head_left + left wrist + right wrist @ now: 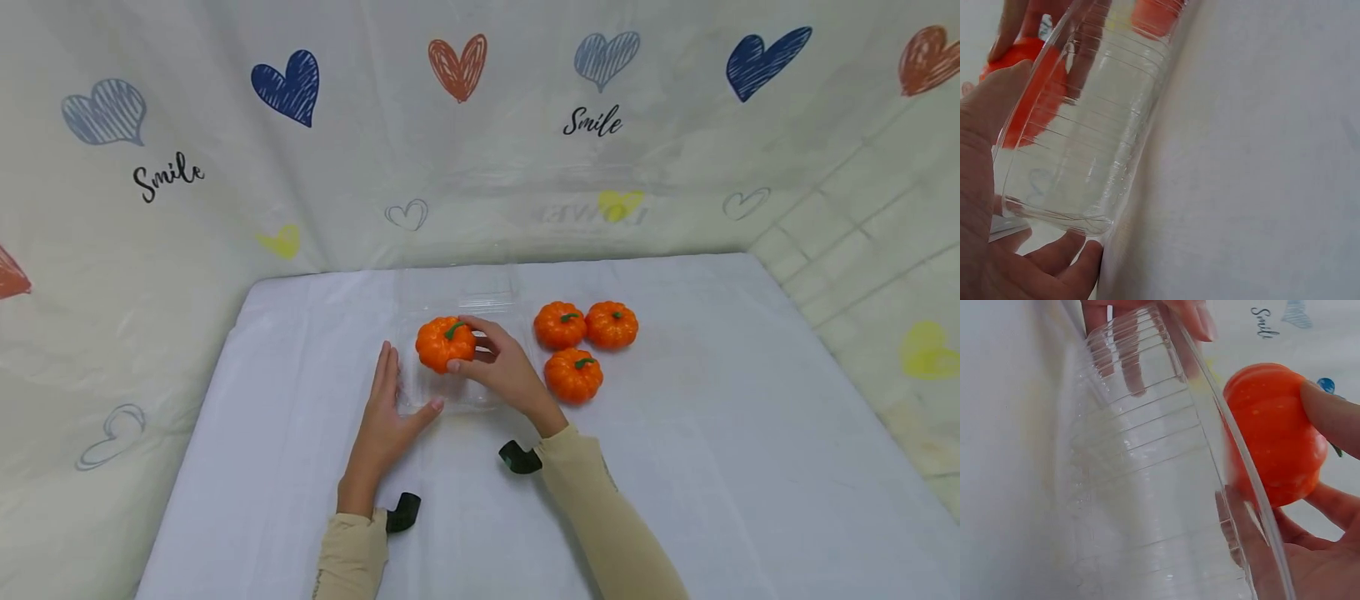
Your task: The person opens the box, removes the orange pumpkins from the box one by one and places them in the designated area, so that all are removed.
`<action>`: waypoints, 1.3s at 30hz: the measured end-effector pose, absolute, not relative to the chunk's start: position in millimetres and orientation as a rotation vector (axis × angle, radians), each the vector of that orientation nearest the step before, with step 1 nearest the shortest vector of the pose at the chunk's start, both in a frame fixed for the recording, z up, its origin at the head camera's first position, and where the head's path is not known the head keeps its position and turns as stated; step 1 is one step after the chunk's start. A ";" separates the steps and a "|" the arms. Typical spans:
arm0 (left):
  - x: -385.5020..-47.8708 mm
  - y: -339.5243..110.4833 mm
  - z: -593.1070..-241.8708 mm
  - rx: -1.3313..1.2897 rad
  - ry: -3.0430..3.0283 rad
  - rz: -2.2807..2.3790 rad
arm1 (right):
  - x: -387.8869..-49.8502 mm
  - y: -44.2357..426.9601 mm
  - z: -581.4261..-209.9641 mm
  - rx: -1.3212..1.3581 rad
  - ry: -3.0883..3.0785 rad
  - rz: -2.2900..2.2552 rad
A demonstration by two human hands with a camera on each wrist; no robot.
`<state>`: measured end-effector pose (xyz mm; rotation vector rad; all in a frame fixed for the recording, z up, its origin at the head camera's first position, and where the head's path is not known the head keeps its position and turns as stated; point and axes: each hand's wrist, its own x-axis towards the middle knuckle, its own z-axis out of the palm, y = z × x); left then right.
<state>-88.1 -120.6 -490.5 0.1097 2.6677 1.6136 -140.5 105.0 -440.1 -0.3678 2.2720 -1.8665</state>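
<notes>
My right hand (504, 367) grips a small orange toy pumpkin (442, 343) with a green stem, between thumb and fingers. The pumpkin is above a clear plastic clamshell box (480, 398), whose lid (486, 287) is laid back. In the right wrist view the pumpkin (1275, 434) is level with the box rim or higher. My left hand (386, 427) touches the box's near left corner, fingers straight along the left side and thumb at the front. The left wrist view shows the thumb by the rim of the box (1085, 162) and the fingertips low beside its wall.
Three more toy pumpkins, one at the back left (559, 325), one at the back right (612, 325) and one nearer (573, 376), sit close together right of the box. A white cloth covers the table (712, 467). Behind it hangs a heart-printed curtain (360, 167).
</notes>
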 end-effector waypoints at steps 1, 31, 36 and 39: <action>-88.0 -120.3 -490.5 0.110 2.669 1.602 | -139.0 105.8 -439.6 -0.372 2.274 -1.888; -84.9 -123.6 -489.6 0.150 2.727 1.573 | -112.2 164.1 -418.7 -0.208 2.361 -2.113; -84.0 -124.2 -488.6 0.146 2.715 1.583 | -109.9 177.1 -416.8 -0.190 2.366 -2.163; -84.1 -124.1 -489.2 0.156 2.712 1.593 | -108.6 184.6 -413.9 -0.185 2.366 -2.190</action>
